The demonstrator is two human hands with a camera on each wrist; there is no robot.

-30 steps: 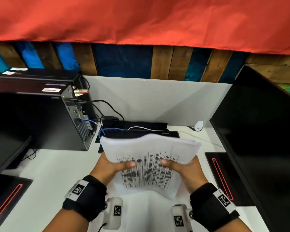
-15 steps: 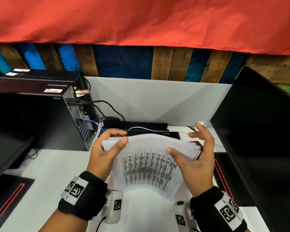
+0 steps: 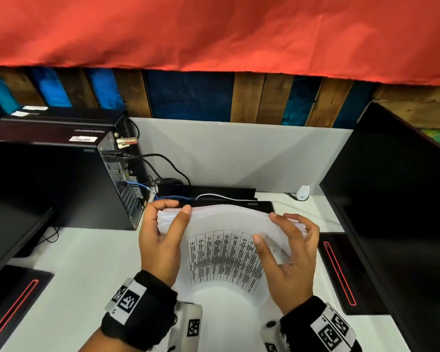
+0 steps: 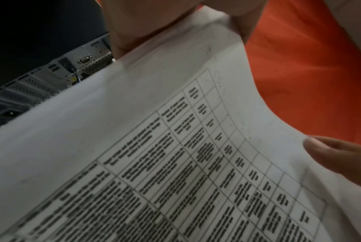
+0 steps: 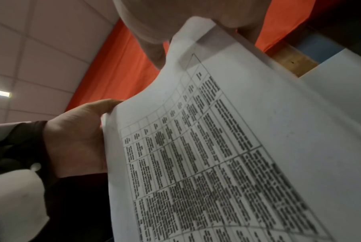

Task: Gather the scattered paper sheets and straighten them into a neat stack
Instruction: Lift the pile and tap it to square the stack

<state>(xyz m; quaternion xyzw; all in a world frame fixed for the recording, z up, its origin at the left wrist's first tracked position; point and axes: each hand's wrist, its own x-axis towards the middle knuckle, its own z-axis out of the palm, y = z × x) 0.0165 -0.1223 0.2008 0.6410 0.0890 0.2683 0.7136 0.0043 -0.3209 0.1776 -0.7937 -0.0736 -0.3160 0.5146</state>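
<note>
A thick stack of paper sheets (image 3: 224, 252) stands on its lower edge on the white desk (image 3: 74, 275), bowed, with a printed table facing me. My left hand (image 3: 174, 209) pinches the stack's upper left corner, thumb in front and fingers curled over the top. My right hand (image 3: 267, 227) holds the upper right corner, thumb on the front sheet, fingers over the top and right edge. The sheet edges at both upper corners look slightly fanned. The left wrist view shows the printed sheet (image 4: 175, 147) filling the picture. In the right wrist view the sheet (image 5: 237, 147) shows again.
A black computer tower (image 3: 61, 186) with cables stands at the left. A large dark monitor (image 3: 404, 224) stands at the right, its base (image 3: 341, 270) beside my right hand. Another monitor base (image 3: 10, 301) lies at the near left. A black box (image 3: 226, 196) sits behind the stack.
Both hands slid from the stack's lower sides up to its top corners. The right hand's fingers, spread half a second ago, now lie on the right edge.
</note>
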